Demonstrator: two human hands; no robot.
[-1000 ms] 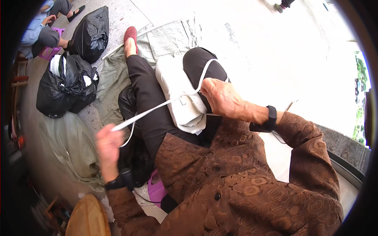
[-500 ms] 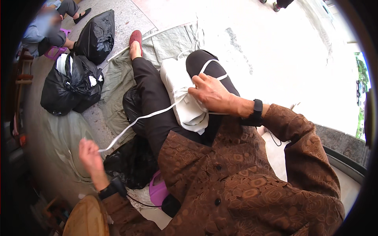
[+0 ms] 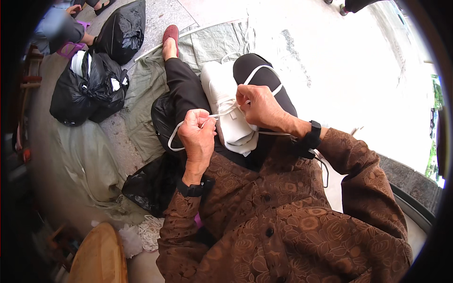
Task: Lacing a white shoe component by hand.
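A white shoe (image 3: 214, 85) lies lengthwise across my lap, its opening toward me. A flat white shoelace (image 3: 222, 114) runs over its front. My left hand (image 3: 197, 137) is closed on the lace just left of the shoe, and a loop hangs beside the fingers. Right over the shoe's lacing, my right hand (image 3: 262, 109) pinches the lace too, its fingers partly hidden from above. More lace arcs across my right knee. The exact lacing between the hands is hard to make out.
Black plastic bags (image 3: 89, 96) with white things inside stand at the left; another bag (image 3: 123, 33) is behind them. A greenish cloth (image 3: 141, 94) covers part of the floor. A round wooden board (image 3: 101, 254) and bundled white laces (image 3: 151, 231) are at lower left. Another person sits far left.
My left hand has come from far left, with the lace stretched out, in to the shoe's side; the lace now hangs slack in a loop. My right hand remains at the lacing.
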